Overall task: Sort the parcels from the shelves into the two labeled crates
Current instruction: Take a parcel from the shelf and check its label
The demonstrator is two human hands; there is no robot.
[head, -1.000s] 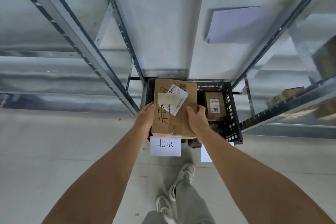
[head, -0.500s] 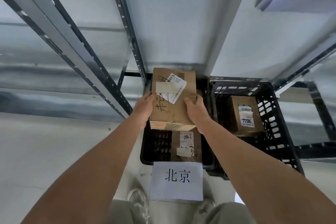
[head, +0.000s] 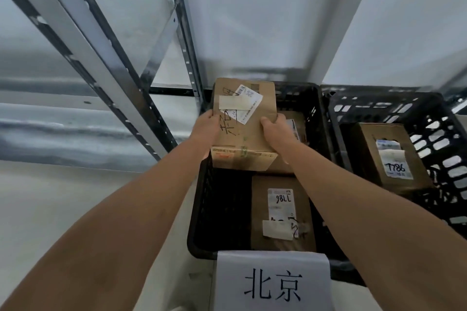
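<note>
I hold a brown cardboard parcel (head: 249, 131) with a white shipping label and black handwriting over the far end of the left black crate (head: 214, 209). My left hand (head: 206, 127) grips its left edge and my right hand (head: 276, 131) grips its right edge. A white paper sign with two black characters (head: 273, 283) hangs on this crate's near wall. Inside lies a parcel labelled 98LL (head: 281, 212), and another parcel (head: 298, 125) shows partly behind my right hand. The right black crate (head: 379, 106) holds a parcel marked 7786 (head: 393, 156).
Grey metal shelf uprights (head: 101, 63) slant across the left, close to the left crate. A pale wall panel (head: 265, 12) rises behind both crates. Pale floor (head: 63, 209) lies to the left of the crates.
The view has come closer and lower over the crates. The held parcel has sunk toward the left crate's far end, both hands still gripping it.
</note>
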